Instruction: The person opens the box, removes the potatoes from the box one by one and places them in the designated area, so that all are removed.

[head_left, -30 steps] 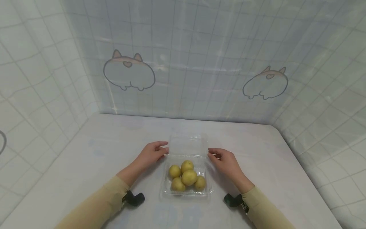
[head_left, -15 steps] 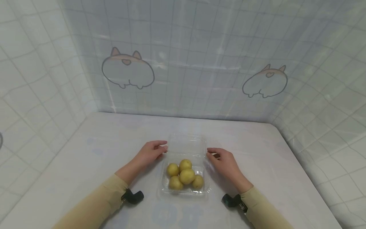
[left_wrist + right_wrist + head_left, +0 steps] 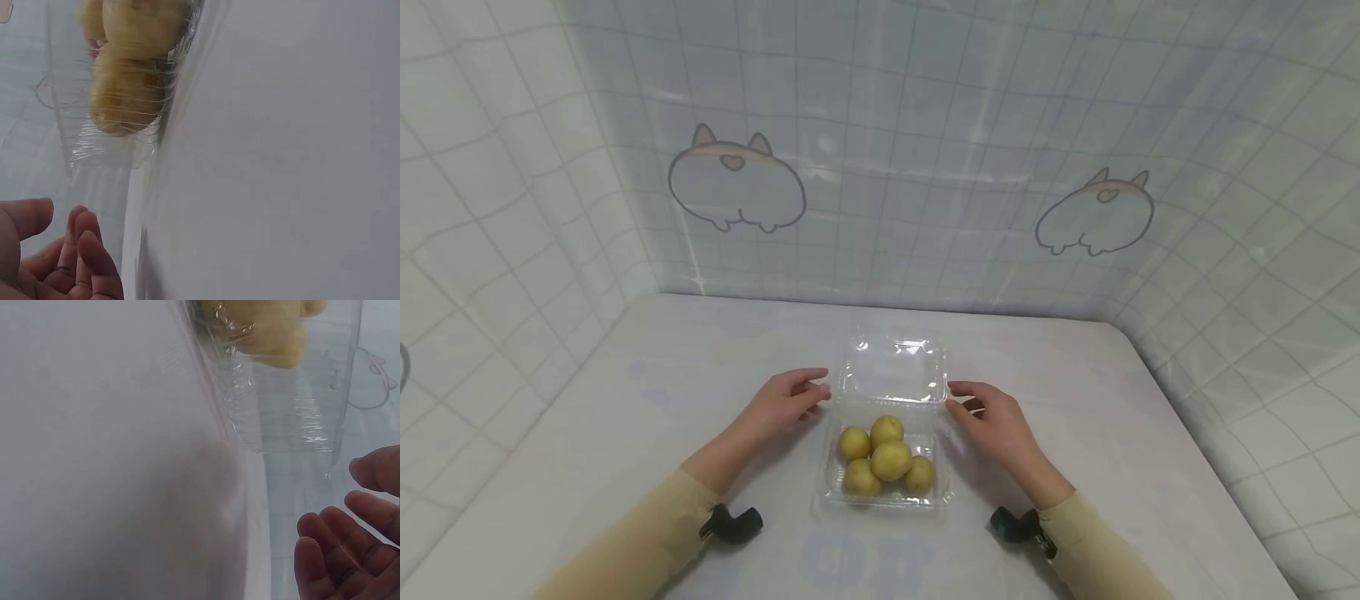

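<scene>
A clear plastic clamshell box (image 3: 827, 496) stands on the table with its hinged lid (image 3: 891, 371) swung back, away from me. Several yellow potatoes (image 3: 891, 461) lie in the box. My left hand (image 3: 784, 402) is to the left of the lid, apart from it, with thumb and fingers loosely bent and nothing between them. Close by the lid's right edge is my right hand (image 3: 996, 421); its fingers are relaxed, and contact with the lid cannot be made out. In both wrist views the left hand (image 3: 69, 256) and right hand (image 3: 356, 544) hold nothing.
The table (image 3: 700, 333) has a pale cloth with faint blue prints. A grid-patterned curtain (image 3: 917, 167) with animal drawings hangs along the back and sides. Dark wrist cameras (image 3: 737, 525) sit below each sleeve (image 3: 647, 533).
My left hand has drawn back to the left, off the lid's edge. The lid stands differently and catches more glare. My right hand has shifted slightly right. The potatoes stay put in the box.
</scene>
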Demonstrator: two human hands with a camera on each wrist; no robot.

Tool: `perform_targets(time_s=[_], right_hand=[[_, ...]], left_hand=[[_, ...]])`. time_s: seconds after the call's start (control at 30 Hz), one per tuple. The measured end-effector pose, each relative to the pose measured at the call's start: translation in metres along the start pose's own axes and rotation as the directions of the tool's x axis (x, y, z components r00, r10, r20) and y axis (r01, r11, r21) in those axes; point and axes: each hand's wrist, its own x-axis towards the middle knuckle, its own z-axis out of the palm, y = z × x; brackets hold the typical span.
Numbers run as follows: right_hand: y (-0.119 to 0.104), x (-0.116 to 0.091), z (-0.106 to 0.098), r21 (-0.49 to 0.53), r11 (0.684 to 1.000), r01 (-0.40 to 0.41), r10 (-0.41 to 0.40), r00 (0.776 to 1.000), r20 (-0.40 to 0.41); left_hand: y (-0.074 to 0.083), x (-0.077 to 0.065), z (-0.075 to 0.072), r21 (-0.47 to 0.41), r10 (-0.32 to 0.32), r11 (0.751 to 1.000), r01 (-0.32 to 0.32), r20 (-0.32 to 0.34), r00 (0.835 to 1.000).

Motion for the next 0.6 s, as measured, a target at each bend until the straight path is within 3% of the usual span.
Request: perform_targets(time_s=[0.13, 0.33, 0.47, 0.6], right_hand=[[-0.002, -0.002, -0.003, -0.020, 0.999, 0.039, -0.039, 0.999, -0.012], [-0.005, -0.007, -0.006, -0.037, 0.998, 0.056, -0.056, 0.998, -0.005], [-0.009, -0.010, -0.006, -0.020, 0.997, 0.072, -0.072, 0.997, 0.007], [-0.013, -0.013, -0.005, 0.004, 0.993, 0.121, -0.121, 0.992, 0.034]], left_hand=[[-0.004, -0.008, -0.003, -0.021, -0.003, 1.000, 0.003, 0.021, 1.000], [-0.013, -0.024, 0.000, -0.078, 0.027, 0.997, -0.018, 0.124, 0.992], [-0.015, -0.034, 0.003, -0.065, 0.058, 0.997, -0.045, 0.207, 0.977], [-0.015, -0.043, 0.005, -0.069, 0.083, 0.995, -0.066, 0.297, 0.951]])
